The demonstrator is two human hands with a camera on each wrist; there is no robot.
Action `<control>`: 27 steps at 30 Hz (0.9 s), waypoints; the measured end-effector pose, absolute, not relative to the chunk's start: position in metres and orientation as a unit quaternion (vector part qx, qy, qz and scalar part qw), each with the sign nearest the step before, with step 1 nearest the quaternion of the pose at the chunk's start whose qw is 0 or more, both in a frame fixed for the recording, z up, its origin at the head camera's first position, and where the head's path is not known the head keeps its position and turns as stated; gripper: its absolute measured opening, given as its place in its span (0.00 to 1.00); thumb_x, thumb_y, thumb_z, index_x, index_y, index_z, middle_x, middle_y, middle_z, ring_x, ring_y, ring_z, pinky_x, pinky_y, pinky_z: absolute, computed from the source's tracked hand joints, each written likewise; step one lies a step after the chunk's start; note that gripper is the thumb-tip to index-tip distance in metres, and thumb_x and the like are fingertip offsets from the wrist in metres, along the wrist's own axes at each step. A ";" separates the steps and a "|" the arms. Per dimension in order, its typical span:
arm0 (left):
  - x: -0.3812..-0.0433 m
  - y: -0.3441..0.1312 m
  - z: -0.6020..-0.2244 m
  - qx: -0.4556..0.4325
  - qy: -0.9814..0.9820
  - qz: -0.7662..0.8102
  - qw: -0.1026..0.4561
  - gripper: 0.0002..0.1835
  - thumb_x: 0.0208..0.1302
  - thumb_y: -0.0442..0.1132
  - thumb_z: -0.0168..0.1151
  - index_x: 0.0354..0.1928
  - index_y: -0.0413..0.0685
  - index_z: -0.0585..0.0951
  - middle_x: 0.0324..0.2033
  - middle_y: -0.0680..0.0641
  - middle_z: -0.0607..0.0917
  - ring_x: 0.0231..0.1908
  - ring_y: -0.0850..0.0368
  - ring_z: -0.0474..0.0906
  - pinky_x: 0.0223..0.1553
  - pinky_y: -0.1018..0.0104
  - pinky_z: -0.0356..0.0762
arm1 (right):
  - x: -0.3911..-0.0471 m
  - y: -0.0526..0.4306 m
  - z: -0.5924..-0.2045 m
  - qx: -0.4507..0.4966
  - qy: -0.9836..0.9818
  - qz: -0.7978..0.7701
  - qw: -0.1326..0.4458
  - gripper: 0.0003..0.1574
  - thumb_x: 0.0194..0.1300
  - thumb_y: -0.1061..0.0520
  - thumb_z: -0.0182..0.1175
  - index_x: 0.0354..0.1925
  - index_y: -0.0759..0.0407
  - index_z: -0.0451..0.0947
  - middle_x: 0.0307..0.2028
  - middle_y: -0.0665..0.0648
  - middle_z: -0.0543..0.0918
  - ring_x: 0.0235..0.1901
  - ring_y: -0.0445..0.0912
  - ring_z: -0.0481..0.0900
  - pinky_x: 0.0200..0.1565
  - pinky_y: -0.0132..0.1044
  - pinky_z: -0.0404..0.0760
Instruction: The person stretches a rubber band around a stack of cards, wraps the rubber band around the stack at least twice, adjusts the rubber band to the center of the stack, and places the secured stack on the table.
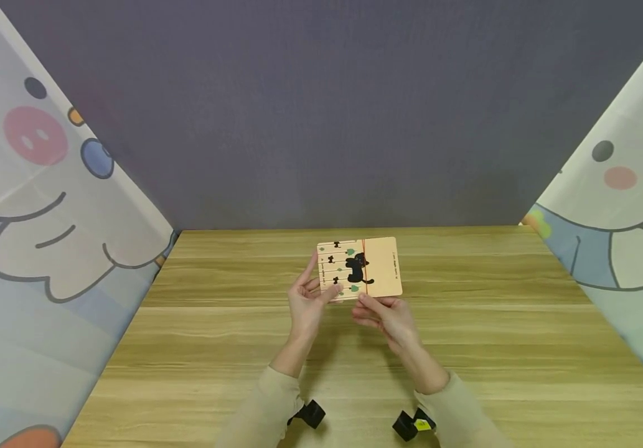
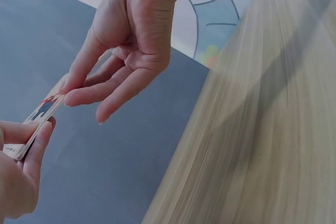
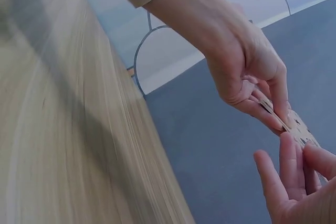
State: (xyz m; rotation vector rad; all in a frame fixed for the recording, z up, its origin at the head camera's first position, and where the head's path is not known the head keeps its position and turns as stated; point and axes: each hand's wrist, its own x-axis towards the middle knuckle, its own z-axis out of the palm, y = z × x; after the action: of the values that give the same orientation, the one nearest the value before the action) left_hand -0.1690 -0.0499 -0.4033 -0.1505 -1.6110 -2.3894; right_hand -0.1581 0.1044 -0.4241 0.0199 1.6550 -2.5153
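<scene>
A small cream notebook (image 1: 383, 267) is held up over the table, its face printed with a black cat, small bows and green leaves. A thin red band (image 1: 363, 269) crosses that face from top to bottom. At its left end, my left hand (image 1: 305, 308) grips it with the thumb on the front and fingers behind. My right hand (image 1: 398, 320) pinches the lower edge right at the red band, between thumb and forefinger. In the left wrist view the notebook (image 2: 44, 109) appears nearly edge-on, with the right hand (image 2: 134, 40) above and the left hand (image 2: 18, 182) below.
The wood-grain table (image 1: 215, 348) spreads under both arms. A dark grey panel (image 1: 343, 112) rises behind it, and cartoon-printed sheets (image 1: 75, 249) hang at the left and right sides. Black wrist devices (image 1: 312, 414) sit by the sleeves.
</scene>
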 end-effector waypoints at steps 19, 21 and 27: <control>-0.168 -0.051 -0.402 -0.057 -0.574 -0.808 0.121 0.40 0.43 0.20 0.64 0.60 0.53 0.67 0.37 0.32 0.80 0.26 0.52 0.82 0.28 0.61 0.83 | -0.151 0.103 -0.404 0.022 0.535 -0.833 0.142 0.04 0.59 0.63 0.57 0.30 0.60 0.79 0.30 0.60 0.83 0.31 0.48 0.82 0.39 0.43 0.83; -0.168 -0.052 -0.401 -0.058 -0.574 -0.807 0.124 0.40 0.43 0.20 0.64 0.60 0.52 0.67 0.37 0.30 0.79 0.25 0.53 0.81 0.27 0.62 0.83 | -0.151 0.106 -0.405 0.028 0.546 -0.828 0.125 0.04 0.60 0.64 0.56 0.30 0.61 0.78 0.29 0.59 0.83 0.30 0.47 0.82 0.38 0.42 0.83; -0.169 -0.053 -0.400 -0.066 -0.567 -0.811 0.129 0.39 0.43 0.20 0.64 0.60 0.51 0.67 0.35 0.28 0.79 0.21 0.55 0.81 0.25 0.62 0.83 | -0.149 0.109 -0.403 0.052 0.555 -0.824 0.103 0.04 0.58 0.63 0.58 0.29 0.64 0.77 0.25 0.56 0.82 0.28 0.47 0.81 0.38 0.41 0.83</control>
State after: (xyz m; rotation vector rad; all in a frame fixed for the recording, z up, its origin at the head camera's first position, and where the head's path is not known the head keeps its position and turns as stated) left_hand -0.1686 -0.0533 -0.4005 -0.1925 -1.6481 -2.3581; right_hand -0.1486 0.1088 -0.4030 0.1522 1.6384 -2.4303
